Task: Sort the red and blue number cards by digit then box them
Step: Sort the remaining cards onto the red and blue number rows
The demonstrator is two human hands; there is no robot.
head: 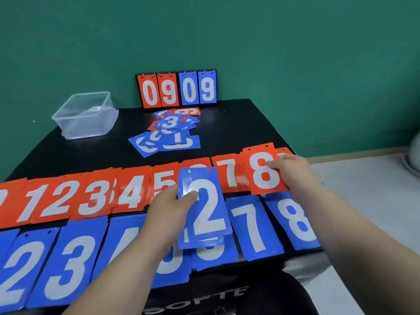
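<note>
Left hand (168, 208): grips the blue 2 card (204, 210) – thumb flat on its face, the other fingers hidden behind it.
Blue 2 card: held upright over the middle of both rows, covering part of a red 5, most of the red card next to it, and the blue cards beneath.
Right hand (293, 173): fingers curled onto the right edge of the red 8 card (264, 171), pinching it.
Red 8 card: at the right end of the red row (56, 198), slightly tilted, just beside the red 7 and overlapping another red card.
Red row: the farther line across the black table (238, 123); 1, 2, 3, 4, 5 and 7 are readable.
Blue row (68, 264): the nearer line along the front edge – 2, 3, 4, 7 and 8 are readable, those between partly hidden.
Loose pile (172, 130): mostly blue cards with a few red, heaped mid-table, a blue 3 on top.
Clear box (85, 114): lidless, at the back left corner, well apart from the cards.
Scoreboard (176, 89): upright at the back against the green wall (295, 53), showing 0 9 in red and 0 9 in blue.
</note>
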